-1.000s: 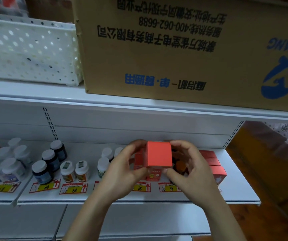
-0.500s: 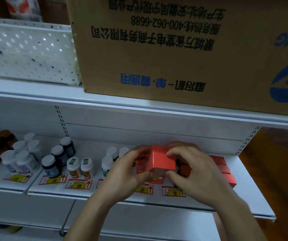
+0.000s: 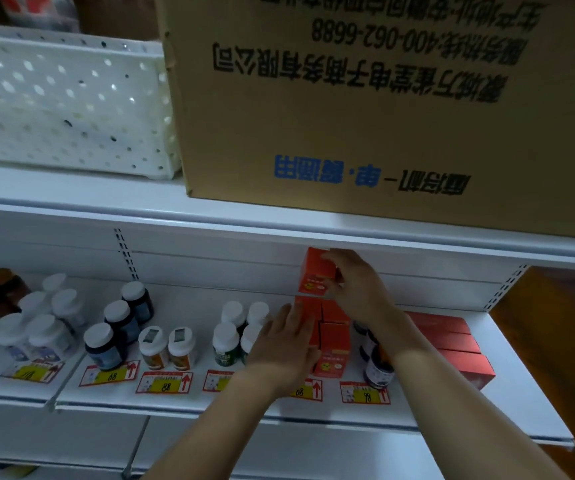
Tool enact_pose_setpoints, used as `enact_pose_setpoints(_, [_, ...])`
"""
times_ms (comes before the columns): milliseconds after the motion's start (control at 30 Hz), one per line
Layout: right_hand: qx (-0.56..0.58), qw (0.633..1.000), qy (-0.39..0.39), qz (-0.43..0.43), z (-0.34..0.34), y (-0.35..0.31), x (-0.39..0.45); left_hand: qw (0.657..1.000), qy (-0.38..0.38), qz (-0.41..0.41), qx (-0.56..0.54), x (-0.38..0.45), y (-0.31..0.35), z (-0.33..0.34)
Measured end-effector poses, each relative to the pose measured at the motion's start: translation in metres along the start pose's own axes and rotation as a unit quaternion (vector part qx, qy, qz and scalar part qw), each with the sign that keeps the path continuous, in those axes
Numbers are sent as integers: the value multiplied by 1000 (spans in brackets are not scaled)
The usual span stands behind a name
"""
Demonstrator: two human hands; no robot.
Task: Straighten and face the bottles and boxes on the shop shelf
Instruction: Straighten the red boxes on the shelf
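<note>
My right hand (image 3: 355, 289) grips a small orange box (image 3: 315, 271) and holds it above a cluster of like orange boxes (image 3: 333, 336) on the white shelf (image 3: 189, 400). With straight fingers, my left hand (image 3: 284, 339) presses against the left side of that cluster. White-capped bottles (image 3: 236, 332) stand just left of my left hand. A dark bottle (image 3: 378, 367) stands right of the boxes, partly behind my right forearm.
Flat red boxes (image 3: 452, 344) lie at the shelf's right end. More bottles (image 3: 116, 327) stand to the left, with price labels (image 3: 165, 382) along the front edge. A large cardboard carton (image 3: 383, 116) and a white perforated basket (image 3: 64, 102) sit on the shelf above.
My right hand has lifted the orange box up and back, above the cluster. My left hand let go of it and now presses the cluster's side. The camera shifted left.
</note>
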State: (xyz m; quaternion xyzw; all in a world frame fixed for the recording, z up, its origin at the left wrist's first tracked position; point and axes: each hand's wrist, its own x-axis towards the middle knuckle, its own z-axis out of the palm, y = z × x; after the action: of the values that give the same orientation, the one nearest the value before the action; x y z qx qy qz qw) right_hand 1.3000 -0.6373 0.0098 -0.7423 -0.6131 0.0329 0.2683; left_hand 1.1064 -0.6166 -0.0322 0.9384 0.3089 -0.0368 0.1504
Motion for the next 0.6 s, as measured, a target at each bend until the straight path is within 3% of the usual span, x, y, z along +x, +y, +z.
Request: enact_pose_setpoints(600, [-46, 985, -163, 44, 54, 32, 20, 999, -8, 6, 46, 13, -5, 12])
